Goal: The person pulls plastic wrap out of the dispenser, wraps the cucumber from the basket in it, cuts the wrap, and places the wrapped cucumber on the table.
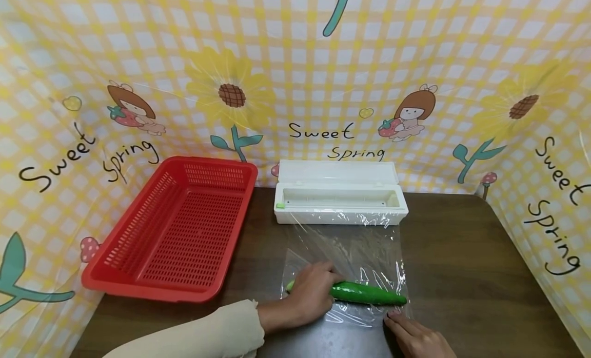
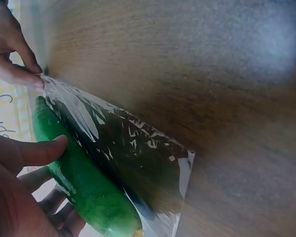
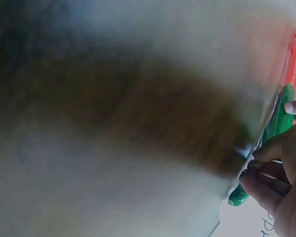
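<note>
A green cucumber (image 1: 367,293) lies crosswise on a sheet of clear cling film (image 1: 383,253). My left hand (image 1: 313,292) holds the cucumber near its left end, thumb on the near side and fingers over the far side in the left wrist view. At the film's near right corner, my right hand (image 1: 417,337) pinches the edge between thumb and fingers, beside the cucumber's right tip. The film stretches from a white cling film dispenser (image 1: 341,217), whose lid (image 1: 337,172) stands raised. In the left wrist view the film's near edge (image 2: 123,113) is wrinkled.
A red perforated basket (image 1: 242,219) stands on the left of the dark wooden table (image 1: 466,255). Yellow checked cloth (image 1: 318,65) hangs behind and along both sides. The dispenser sits close to the back edge.
</note>
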Available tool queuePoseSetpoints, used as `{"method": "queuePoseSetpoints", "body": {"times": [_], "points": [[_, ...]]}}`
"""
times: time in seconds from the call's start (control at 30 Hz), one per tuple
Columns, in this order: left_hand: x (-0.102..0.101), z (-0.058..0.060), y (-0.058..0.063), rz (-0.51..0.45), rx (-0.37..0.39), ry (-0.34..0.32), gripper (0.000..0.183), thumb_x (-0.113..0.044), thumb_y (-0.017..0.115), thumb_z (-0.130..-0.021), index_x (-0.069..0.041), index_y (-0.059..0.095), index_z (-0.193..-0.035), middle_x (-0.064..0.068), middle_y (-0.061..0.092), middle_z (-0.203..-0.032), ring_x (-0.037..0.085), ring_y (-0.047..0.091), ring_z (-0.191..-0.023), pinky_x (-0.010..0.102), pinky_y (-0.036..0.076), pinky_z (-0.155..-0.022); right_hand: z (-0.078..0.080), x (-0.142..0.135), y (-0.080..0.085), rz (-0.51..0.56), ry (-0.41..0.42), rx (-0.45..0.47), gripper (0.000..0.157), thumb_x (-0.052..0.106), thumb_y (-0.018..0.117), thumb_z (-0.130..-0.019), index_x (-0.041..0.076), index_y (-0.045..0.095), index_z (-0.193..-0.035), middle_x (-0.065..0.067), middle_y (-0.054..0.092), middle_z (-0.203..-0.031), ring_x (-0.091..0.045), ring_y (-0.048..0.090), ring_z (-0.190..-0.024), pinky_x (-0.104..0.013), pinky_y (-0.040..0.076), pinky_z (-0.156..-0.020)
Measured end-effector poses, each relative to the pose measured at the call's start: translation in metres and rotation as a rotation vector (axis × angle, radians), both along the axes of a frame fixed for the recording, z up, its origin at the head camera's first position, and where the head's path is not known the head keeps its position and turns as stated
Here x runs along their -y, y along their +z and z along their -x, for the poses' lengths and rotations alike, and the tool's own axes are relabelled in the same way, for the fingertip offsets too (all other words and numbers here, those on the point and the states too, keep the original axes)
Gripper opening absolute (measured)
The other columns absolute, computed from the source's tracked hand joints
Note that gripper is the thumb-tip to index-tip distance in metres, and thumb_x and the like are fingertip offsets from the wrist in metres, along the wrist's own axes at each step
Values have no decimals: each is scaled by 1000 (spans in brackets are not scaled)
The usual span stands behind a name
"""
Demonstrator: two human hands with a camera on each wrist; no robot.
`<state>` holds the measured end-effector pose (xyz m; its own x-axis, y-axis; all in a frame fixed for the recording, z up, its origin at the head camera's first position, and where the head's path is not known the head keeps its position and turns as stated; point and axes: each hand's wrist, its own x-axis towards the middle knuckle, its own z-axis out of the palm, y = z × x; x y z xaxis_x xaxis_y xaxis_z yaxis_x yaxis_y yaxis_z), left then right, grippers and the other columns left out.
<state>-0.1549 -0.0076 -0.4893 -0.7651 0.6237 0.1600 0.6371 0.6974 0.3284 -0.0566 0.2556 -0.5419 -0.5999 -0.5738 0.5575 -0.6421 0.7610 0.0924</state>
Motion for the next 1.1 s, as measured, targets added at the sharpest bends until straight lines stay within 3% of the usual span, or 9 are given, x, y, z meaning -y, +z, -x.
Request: {"method": "queuePoseSetpoints", "body": {"times": [0.17,0.4,0.6,0.87,0.97,1.1], "points": [[0,-1,0,16,15,-8,58,1,66,-62,-23,72,-114,-8,65,-96,9,57,-85,23,39,-66,1,1,1,25,-14,-19,56,31,23,-105,11,75,-95,-4,74,-96,-17,70,-74,-24,52,-52],[-1,-4,2,41,2,-21,50,-11,76,-64,-24,73,-112,-8,63,-89,8,56,-79,23,38,-62,2,1,4,59,-33,-41,53,31,26,-105,13,74,-96,-3,73,-98,-18,70,-74,-29,54,-55],[-2,-4,4,30,20,-8,47,-11,79,-65,-23,71,-109,-8,67,-98,11,60,-88,25,44,-69,3,4,10,96,-69,11,48,30,29,-105,14,73,-96,-1,72,-97,-19,70,-80,-33,55,-59],[-1,-3,6,-4,70,-19,48,-10,81,-64,-28,70,-107,-7,66,-97,11,59,-91,25,42,-71,17,8,24,150,-78,17,43,32,36,-103,11,72,-92,2,68,-86,-14,65,-73,-31,53,-59],[-1,-3,6,-24,101,-20,42,-15,81,-69,-26,71,-108,-7,66,-99,11,59,-93,26,43,-75,21,8,29,160,-101,48,44,34,36,-102,12,71,-91,3,66,-86,-12,63,-73,-30,53,-59],[-1,-2,6,-45,149,-3,26,-26,71,-84,-21,72,-109,-6,67,-102,12,59,-96,28,44,-78,24,8,33,170,-126,115,46,37,34,-102,13,71,-93,4,66,-89,-11,63,-77,-28,53,-62]]}}
